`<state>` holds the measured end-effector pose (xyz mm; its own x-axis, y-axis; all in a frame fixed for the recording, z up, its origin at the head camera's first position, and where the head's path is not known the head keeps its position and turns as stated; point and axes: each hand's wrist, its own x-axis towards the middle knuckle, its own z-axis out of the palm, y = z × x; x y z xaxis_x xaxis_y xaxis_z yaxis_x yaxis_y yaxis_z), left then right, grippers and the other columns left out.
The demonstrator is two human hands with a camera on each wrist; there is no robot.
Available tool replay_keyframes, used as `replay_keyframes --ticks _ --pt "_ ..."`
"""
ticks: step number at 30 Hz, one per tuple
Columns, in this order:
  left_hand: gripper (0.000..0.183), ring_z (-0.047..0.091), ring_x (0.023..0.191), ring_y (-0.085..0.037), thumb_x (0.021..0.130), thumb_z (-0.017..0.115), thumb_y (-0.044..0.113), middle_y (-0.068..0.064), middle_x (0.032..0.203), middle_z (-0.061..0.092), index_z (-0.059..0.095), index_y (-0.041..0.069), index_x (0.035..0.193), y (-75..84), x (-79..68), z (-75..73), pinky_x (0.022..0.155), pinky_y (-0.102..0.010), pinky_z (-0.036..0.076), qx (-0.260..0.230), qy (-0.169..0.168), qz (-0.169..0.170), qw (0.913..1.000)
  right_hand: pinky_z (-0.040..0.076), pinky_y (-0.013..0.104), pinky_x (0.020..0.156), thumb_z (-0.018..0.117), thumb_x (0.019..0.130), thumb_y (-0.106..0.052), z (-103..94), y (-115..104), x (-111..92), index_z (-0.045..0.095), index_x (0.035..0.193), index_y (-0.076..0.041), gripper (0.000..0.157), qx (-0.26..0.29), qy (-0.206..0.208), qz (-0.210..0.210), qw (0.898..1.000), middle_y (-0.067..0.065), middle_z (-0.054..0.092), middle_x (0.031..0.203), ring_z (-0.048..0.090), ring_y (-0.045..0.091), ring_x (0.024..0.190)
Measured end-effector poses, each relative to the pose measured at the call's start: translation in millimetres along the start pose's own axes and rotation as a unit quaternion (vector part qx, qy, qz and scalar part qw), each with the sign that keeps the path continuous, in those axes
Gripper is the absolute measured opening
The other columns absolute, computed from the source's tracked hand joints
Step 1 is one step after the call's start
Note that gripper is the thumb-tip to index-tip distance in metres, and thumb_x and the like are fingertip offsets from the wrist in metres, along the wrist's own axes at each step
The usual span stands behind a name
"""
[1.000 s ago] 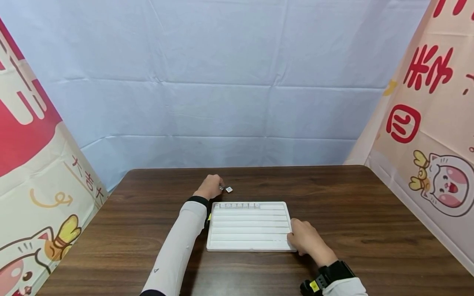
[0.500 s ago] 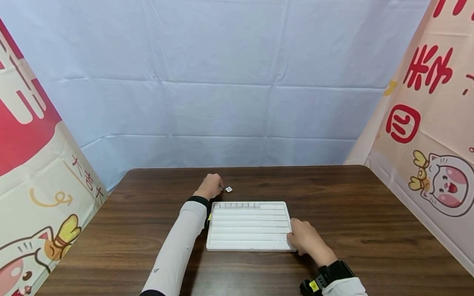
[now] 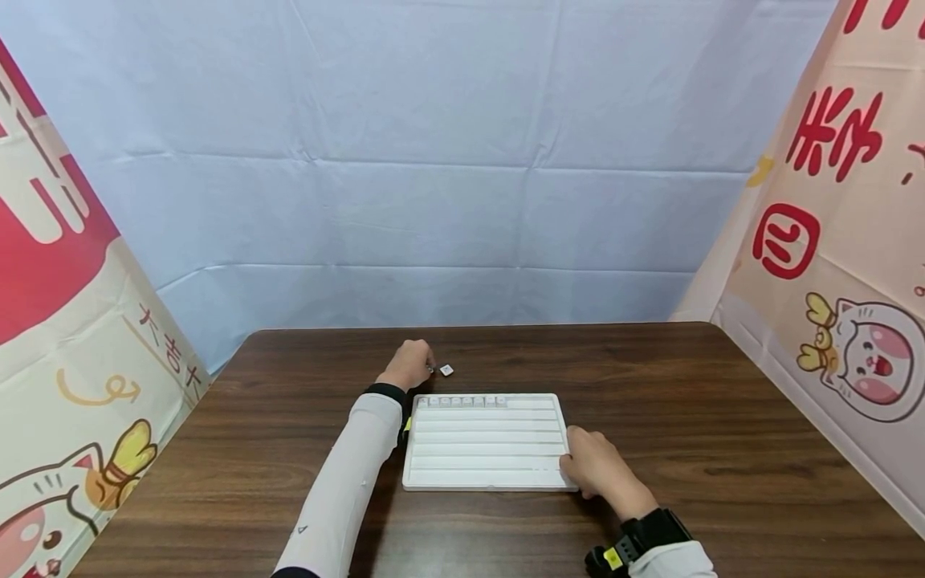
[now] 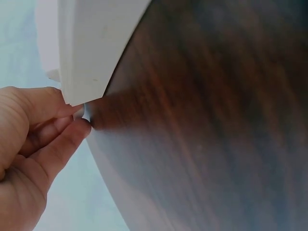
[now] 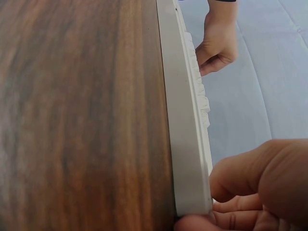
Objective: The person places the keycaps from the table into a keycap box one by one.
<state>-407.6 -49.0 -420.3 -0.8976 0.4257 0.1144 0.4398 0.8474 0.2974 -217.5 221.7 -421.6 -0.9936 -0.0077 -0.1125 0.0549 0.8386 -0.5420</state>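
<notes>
A flat white keyboard-shaped tray (image 3: 487,449) with ridged rows lies on the table. Several small white keycaps (image 3: 462,402) line the left part of its back row. Beyond its back left corner, my left hand (image 3: 408,365) pinches a small pale piece (image 4: 86,114) between thumb and finger, likely a keycap and mostly hidden. A loose square white keycap (image 3: 446,370) with a dark mark lies just right of that hand. My right hand (image 3: 596,464) grips the tray at its right edge, near the front; in the right wrist view, the fingers (image 5: 240,214) wrap around its corner.
The brown wooden table (image 3: 238,449) extends around the tray on every side. A pale blue cloth (image 3: 462,160) hangs behind it. Printed banners flank it, one on the left (image 3: 94,385) and one on the right (image 3: 809,321).
</notes>
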Motion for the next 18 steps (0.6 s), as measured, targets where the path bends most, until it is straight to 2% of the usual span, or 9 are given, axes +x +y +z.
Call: replay_keyframes --ticks 10,18 --pt "0.012 0.062 0.085 -0.023 0.084 0.065 -0.002 -0.007 0.091 0.067 0.073 0.005 0.090 9.5 -3.1 -10.6 0.072 -0.035 0.051 -0.008 -0.013 0.000 0.9999 0.042 0.028 0.036 0.051 0.085 0.003 -1.2 0 -1 0.054 0.106 0.011 0.023 -0.001 -0.003 0.003 1.000 0.012 0.050 0.067 0.050 0.017 0.039" --pt "0.013 0.063 0.084 -0.021 0.084 0.065 0.000 -0.005 0.090 0.068 0.074 0.005 0.091 15.4 -5.1 -16.8 0.071 -0.034 0.051 -0.033 -0.004 0.011 0.9994 0.042 0.028 0.037 0.052 0.085 0.003 -0.4 0 0 0.053 0.108 0.012 0.025 0.003 -0.005 0.006 1.000 0.011 0.050 0.067 0.050 0.017 0.040"
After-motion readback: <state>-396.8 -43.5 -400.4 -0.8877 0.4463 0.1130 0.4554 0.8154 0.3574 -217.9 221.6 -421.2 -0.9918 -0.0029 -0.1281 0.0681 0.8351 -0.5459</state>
